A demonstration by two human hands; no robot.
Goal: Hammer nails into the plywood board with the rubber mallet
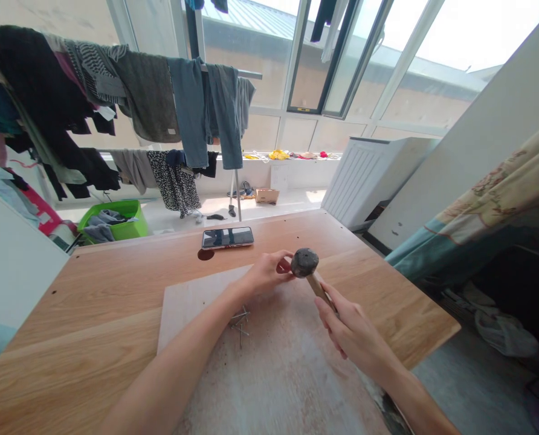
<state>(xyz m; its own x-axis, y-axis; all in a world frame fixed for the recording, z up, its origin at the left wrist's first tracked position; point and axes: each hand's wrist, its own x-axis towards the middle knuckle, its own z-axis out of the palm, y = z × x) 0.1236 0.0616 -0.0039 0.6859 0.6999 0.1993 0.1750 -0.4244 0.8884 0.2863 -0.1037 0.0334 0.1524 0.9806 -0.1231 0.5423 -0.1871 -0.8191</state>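
The right hand [348, 324] is wrapped around the wooden handle of a hammer [306, 264], its dark head raised over the far edge of a board [269, 374] on the table [92, 314]. The left hand [268, 275] is at that same edge, just beside the head, thumb and fingers curved toward each other; whether they pinch anything I cannot tell. Loose nails [241, 330] lie crossed on the board, toward its left edge, beside the left forearm. Near the table's far edge lies a phone [228, 238], next to a dark round hole [206, 255].
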